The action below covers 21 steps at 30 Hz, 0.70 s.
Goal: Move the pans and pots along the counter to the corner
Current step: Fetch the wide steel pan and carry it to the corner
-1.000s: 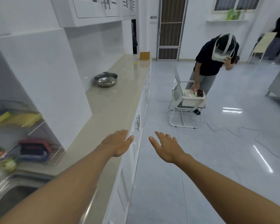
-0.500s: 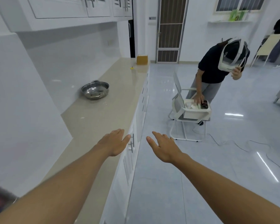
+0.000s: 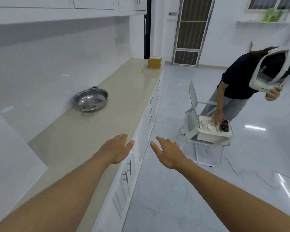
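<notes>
Head view: a pale tiled floor [image 3: 174, 190] is shown filling the right half of the frame, and a long beige counter [image 3: 117, 104] is seen running from the near left toward a barred door [image 3: 191, 30] at the far end, with white base cabinets [image 3: 122, 195] set beneath it. A second person [image 3: 238, 76] is seen bent over a white chair [image 3: 193, 104] out on the floor, one hand laid in a tray [image 3: 213, 136] on its seat; no part in the task can be inferred for them. The only cookware in sight, a shallow steel pan [image 3: 91, 99] with two loop handles, is stood upright and empty on the counter, close against the tiled back wall, about midway along and well apart from both hands. The left hand [image 3: 116, 150] is held palm down over the counter's front edge, and the right hand [image 3: 168, 154] beside it over the floor; the fingers of each are kept straight and loosely together, thumbs spread, with nothing held. This pairing is judged to suit a two-handed reach for the loop handles, so the approach is taken as the step in hand and the move itself as not yet begun. A cardboard box [image 3: 154, 62] and a small yellow object [image 3: 141, 72] are left at the far end; which corner is meant cannot be told
</notes>
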Motion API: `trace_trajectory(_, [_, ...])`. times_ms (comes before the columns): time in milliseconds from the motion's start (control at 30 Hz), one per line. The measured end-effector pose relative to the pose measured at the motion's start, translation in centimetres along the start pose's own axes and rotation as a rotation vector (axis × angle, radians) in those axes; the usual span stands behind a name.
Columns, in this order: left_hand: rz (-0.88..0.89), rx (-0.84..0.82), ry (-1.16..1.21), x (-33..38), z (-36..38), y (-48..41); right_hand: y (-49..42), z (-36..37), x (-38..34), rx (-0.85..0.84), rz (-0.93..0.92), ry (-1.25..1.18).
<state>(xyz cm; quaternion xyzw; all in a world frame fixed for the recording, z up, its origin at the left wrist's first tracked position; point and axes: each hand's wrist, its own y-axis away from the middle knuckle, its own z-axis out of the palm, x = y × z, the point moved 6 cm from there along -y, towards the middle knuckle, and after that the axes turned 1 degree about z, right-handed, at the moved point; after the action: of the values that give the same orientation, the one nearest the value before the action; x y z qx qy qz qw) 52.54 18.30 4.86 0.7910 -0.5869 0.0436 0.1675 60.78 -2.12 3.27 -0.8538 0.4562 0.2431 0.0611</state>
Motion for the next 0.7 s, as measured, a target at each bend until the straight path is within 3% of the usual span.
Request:
trace_trajectory(400, [-0.113, 0.032, 0.018, -6.8, -6.6, -17.7, -20.5, -2.3, -1.4, 0.006, -0.053, -0.020])
trace_trajectory(700, [-0.208, 0.051, 0.050, -13.0, -9.3, -25.4, -33.8, -1.0, -5.3, -0.081, -0.158, -0.012])
